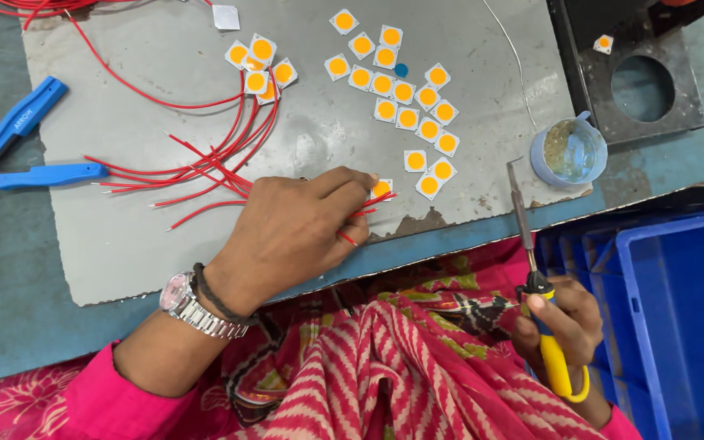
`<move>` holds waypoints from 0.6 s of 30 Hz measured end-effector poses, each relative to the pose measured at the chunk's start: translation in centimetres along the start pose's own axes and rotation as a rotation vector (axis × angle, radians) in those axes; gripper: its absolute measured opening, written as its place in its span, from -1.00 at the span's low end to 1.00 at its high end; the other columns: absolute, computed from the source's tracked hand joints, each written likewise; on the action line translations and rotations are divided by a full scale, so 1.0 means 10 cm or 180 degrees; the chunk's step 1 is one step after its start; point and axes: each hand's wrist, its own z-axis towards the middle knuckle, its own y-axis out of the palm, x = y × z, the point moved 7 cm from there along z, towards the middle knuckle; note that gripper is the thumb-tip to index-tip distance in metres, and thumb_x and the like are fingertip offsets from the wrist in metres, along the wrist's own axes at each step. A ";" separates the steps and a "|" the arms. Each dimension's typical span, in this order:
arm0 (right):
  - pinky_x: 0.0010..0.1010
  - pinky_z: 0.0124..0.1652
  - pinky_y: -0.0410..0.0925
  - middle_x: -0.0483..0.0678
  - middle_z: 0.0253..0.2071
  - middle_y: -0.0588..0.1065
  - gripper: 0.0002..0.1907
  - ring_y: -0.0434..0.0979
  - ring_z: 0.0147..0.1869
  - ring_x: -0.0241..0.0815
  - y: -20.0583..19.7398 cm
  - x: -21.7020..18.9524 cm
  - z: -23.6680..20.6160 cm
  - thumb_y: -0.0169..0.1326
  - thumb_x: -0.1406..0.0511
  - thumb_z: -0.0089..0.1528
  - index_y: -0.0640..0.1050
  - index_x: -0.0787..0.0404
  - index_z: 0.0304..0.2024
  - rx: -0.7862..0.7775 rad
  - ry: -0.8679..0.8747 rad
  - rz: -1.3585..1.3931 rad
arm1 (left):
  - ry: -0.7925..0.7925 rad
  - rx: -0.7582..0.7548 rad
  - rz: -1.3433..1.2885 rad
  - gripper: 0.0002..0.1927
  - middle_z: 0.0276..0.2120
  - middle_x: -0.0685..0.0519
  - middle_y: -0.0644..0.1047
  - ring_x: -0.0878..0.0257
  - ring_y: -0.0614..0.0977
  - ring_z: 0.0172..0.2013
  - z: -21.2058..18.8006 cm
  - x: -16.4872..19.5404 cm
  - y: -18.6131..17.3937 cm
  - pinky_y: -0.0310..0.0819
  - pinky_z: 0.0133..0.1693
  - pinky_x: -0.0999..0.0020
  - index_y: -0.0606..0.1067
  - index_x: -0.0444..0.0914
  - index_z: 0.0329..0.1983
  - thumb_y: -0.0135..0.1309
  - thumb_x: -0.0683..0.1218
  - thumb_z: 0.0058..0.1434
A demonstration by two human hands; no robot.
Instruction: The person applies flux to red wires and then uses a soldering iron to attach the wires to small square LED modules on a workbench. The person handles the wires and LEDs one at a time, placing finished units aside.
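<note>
Red wire (372, 204): a short piece pinched in the left hand, its ends sticking out past the fingertips, low on the grey mat near the front edge.
Left hand (291, 232): rests on the mat, fingers drawn together and clamped on the red wire; a silver wristwatch and a dark band sit on the wrist.
Square chip (382, 188): white with a round orange centre, lying right at the left fingertips, touching or just beside the wire end; which of the two I cannot tell.
Right hand (564, 322): held over the lap, off the mat, fingers wrapped tight around the yellow and blue handle of the soldering iron.
Soldering iron (523, 220): shaft points up and away from the right hand, tip hanging at the mat's front right corner, near the small tub.
Small tub (569, 152): round, pale blue, with cloudy contents, on the right edge of the mat.
Grey mat (124, 244): worn sheet lying on the blue-green bench.
Other chips (405, 94): a loose scatter of the same orange squares above the left hand.
Wire bundle (205, 167): many red leads fanned out left of the hand, some joined to chips.
Blue-handled cutters (26, 147): at the far left edge.
Blue crate (678, 310): beside the right hand.
</note>
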 end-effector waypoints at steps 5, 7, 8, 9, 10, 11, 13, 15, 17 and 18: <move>-0.22 -0.17 0.41 0.05 -0.23 0.44 -0.75 0.52 -0.19 0.02 0.08 0.05 0.03 0.14 0.28 0.31 0.50 0.24 0.00 -0.0196 -0.0121 -0.0281 | 0.0058 0.0047 0.0058 -0.79 -0.10 0.14 0.63 0.12 0.62 -0.50 0.00 0.00 -0.01 0.47 -0.48 0.20 0.53 -0.24 -0.16 0.19 -0.10 0.15; -0.24 -0.21 0.41 0.03 -0.23 0.42 -0.76 0.51 -0.20 0.01 0.09 0.09 0.01 0.14 0.28 0.31 0.51 0.24 -0.01 -0.0143 -0.0111 -0.0283 | 0.0097 0.0050 0.0058 -0.79 -0.04 0.14 0.64 0.13 0.63 -0.49 -0.01 0.00 -0.01 0.47 -0.48 0.22 0.52 -0.25 -0.18 0.20 -0.10 0.14; -0.26 -0.24 0.40 0.01 -0.24 0.41 -0.76 0.50 -0.21 0.00 0.07 0.11 -0.01 0.15 0.28 0.31 0.51 0.24 -0.01 -0.0061 -0.0073 -0.0273 | 0.0111 0.0022 0.0061 -0.80 0.00 0.14 0.64 0.14 0.63 -0.50 -0.02 0.00 -0.01 0.47 -0.48 0.22 0.51 -0.26 -0.21 0.20 -0.10 0.14; -0.29 -0.28 0.39 0.00 -0.25 0.40 -0.76 0.50 -0.21 -0.01 0.05 0.12 -0.03 0.16 0.28 0.30 0.51 0.24 -0.02 0.0025 -0.0037 -0.0271 | 0.0133 -0.0002 0.0064 -0.81 0.04 0.15 0.65 0.15 0.63 -0.50 -0.02 0.00 0.00 0.47 -0.49 0.23 0.51 -0.26 -0.23 0.20 -0.10 0.14; -0.29 -0.29 0.39 0.02 -0.26 0.39 -0.75 0.48 -0.23 -0.02 0.03 0.13 -0.04 0.15 0.27 0.32 0.50 0.24 0.00 0.0067 -0.0060 -0.0320 | 0.0135 -0.0026 0.0068 -0.82 0.01 0.16 0.65 0.15 0.63 -0.50 -0.02 0.00 0.00 0.47 -0.49 0.22 0.51 -0.25 -0.23 0.20 -0.10 0.14; -0.30 -0.30 0.38 0.05 -0.27 0.38 -0.73 0.47 -0.24 -0.03 0.00 0.12 -0.05 0.14 0.25 0.33 0.49 0.23 0.02 0.0108 -0.0086 -0.0372 | 0.0138 -0.0047 0.0070 -0.82 -0.01 0.16 0.66 0.15 0.63 -0.49 -0.01 0.00 0.01 0.46 -0.48 0.22 0.52 -0.25 -0.23 0.20 -0.10 0.14; -0.32 -0.27 0.39 0.03 -0.29 0.40 -0.69 0.48 -0.25 -0.07 -0.06 0.11 -0.05 0.11 0.20 0.40 0.44 0.24 0.09 0.0272 -0.0033 -0.0380 | 0.0125 -0.0031 0.0026 -0.81 -0.06 0.17 0.66 0.14 0.64 -0.48 -0.01 -0.01 0.01 0.46 -0.48 0.21 0.54 -0.23 -0.20 0.20 -0.10 0.14; -0.36 -0.20 0.42 -0.05 -0.31 0.45 -0.60 0.52 -0.25 -0.13 -0.13 0.10 -0.01 0.06 0.11 0.51 0.37 0.25 0.20 0.0521 0.0105 -0.0270 | 0.0084 0.0049 -0.0059 -0.77 -0.11 0.15 0.65 0.13 0.64 -0.45 -0.01 -0.02 -0.02 0.46 -0.48 0.21 0.57 -0.23 -0.15 0.19 -0.10 0.12; -0.45 -0.27 0.41 -0.03 -0.32 0.44 -0.54 0.53 -0.30 -0.16 -0.27 0.15 0.09 0.02 0.04 0.49 0.34 0.31 0.14 0.0888 0.0406 -0.0233 | 0.0114 0.0032 -0.0138 -0.78 -0.12 0.15 0.65 0.14 0.66 -0.42 0.00 -0.03 -0.02 0.46 -0.48 0.21 0.57 -0.23 -0.16 0.19 -0.09 0.13; -0.49 -0.31 0.41 -0.02 -0.32 0.44 -0.50 0.53 -0.33 -0.17 -0.34 0.18 0.16 0.01 0.01 0.48 0.33 0.33 0.10 0.1074 0.0561 -0.0214 | 0.0131 0.0018 -0.0179 -0.79 -0.12 0.15 0.65 0.15 0.66 -0.40 0.00 -0.03 -0.02 0.46 -0.48 0.21 0.57 -0.23 -0.17 0.19 -0.09 0.13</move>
